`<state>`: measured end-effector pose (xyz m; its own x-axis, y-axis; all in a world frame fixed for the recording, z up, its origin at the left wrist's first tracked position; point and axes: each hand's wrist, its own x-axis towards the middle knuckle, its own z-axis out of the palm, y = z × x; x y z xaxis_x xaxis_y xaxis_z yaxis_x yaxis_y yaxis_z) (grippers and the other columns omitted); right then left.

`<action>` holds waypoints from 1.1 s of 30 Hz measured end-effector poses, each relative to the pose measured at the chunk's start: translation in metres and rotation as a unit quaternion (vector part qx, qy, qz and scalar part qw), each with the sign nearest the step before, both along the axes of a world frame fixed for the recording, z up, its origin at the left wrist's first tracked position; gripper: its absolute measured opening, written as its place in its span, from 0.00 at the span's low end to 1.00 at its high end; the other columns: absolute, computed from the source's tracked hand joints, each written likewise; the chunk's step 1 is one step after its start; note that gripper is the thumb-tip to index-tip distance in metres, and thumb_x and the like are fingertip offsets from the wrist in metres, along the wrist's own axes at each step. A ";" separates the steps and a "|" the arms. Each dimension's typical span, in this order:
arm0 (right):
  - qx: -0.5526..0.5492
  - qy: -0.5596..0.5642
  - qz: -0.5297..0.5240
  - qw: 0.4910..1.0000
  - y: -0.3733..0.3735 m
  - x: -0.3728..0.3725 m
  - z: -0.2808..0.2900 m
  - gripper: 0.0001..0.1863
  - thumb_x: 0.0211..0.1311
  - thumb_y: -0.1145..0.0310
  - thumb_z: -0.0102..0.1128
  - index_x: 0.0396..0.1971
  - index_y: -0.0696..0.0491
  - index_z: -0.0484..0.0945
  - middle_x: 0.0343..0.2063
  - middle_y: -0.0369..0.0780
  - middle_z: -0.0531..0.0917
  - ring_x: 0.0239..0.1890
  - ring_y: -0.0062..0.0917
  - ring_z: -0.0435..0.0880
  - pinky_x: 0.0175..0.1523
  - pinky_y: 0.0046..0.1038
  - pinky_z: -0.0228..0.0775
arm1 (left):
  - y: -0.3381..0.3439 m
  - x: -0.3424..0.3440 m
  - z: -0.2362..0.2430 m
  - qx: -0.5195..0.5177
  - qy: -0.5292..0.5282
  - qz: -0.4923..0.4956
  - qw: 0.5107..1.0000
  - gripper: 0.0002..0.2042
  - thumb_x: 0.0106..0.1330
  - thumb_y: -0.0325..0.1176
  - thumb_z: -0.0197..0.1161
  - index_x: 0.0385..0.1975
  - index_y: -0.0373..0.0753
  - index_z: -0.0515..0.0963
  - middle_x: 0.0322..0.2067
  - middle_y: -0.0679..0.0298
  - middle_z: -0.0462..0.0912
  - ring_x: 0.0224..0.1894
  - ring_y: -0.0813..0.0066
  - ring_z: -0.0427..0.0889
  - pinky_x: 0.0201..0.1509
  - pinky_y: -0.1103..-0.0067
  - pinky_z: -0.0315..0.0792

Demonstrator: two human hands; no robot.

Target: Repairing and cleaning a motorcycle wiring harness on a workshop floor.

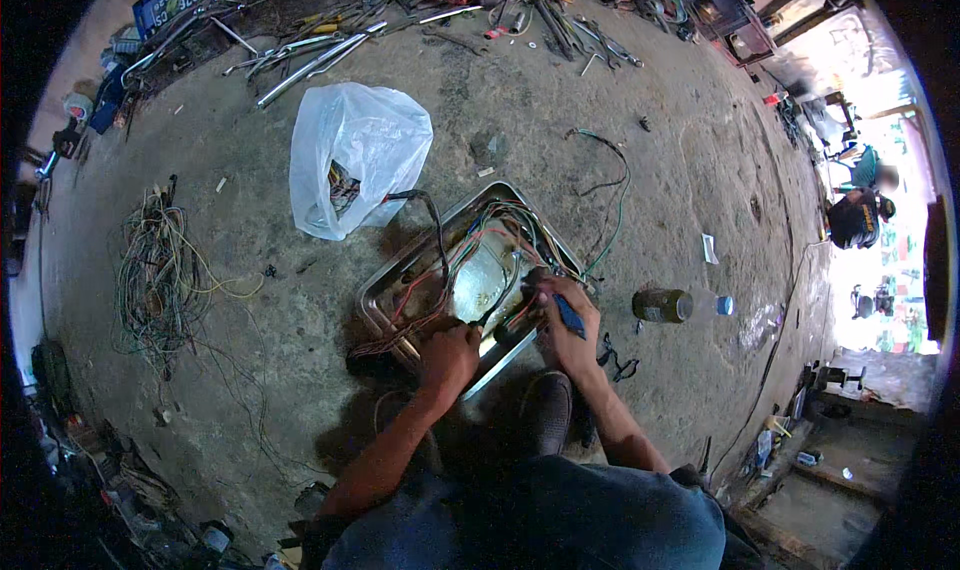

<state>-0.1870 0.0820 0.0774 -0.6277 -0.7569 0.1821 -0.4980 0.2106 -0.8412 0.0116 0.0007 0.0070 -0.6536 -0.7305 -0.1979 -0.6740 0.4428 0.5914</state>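
Wiring bundle [510, 213] sits in metal tray [476, 382] on concrete floor [700, 400], some strands spilling over the rim. Left hand [450, 358] at the near wires, fingers curled; can't tell if it pinches one. Right hand [570, 320] wraps a blue-handled tool [571, 316] at the tray's right side. Beyond: plastic bag [365, 135], wire tangle [160, 280] left, jar [660, 306] right.

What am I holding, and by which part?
Your right hand appears to hold a blue object; the part gripped is hidden. Your left hand is at the wires; whether it grips any can't be told.
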 end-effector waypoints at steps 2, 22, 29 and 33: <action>0.016 -0.083 -0.059 0.995 0.014 -0.006 0.001 0.09 0.63 0.75 0.64 0.43 0.56 0.81 0.38 0.40 0.83 0.39 0.25 0.83 0.46 0.26 0.73 | -0.006 -0.013 0.025 0.093 0.032 0.014 0.995 0.19 0.72 0.45 0.57 0.28 0.35 0.82 0.22 0.49 0.82 0.26 0.49 0.84 0.28 0.62 0.76; 0.108 -0.201 0.011 0.974 0.066 -0.011 0.006 0.19 0.68 0.68 0.61 0.56 0.57 0.77 0.48 0.38 0.79 0.45 0.22 0.80 0.48 0.24 0.73 | -0.011 -0.003 0.089 0.535 0.192 0.073 0.820 0.20 0.78 0.51 0.47 0.39 0.41 0.77 0.15 0.77 0.61 0.16 0.89 0.59 0.19 0.84 0.57; 0.209 -0.030 -0.188 0.959 0.130 0.001 0.013 0.24 0.60 0.69 0.64 0.58 0.55 0.75 0.53 0.43 0.76 0.56 0.37 0.74 0.63 0.37 0.65 | -0.011 0.009 0.091 0.640 0.240 0.120 0.720 0.20 0.78 0.51 0.47 0.42 0.39 0.75 0.18 0.77 0.60 0.14 0.89 0.56 0.17 0.85 0.53; 0.383 0.110 -0.085 0.913 0.187 0.045 0.006 0.25 0.55 0.71 0.65 0.55 0.55 0.75 0.53 0.48 0.75 0.57 0.47 0.70 0.62 0.45 0.63 | -0.017 0.012 0.086 0.733 0.269 0.135 0.610 0.20 0.75 0.54 0.51 0.43 0.40 0.74 0.16 0.79 0.55 0.14 0.88 0.53 0.15 0.86 0.47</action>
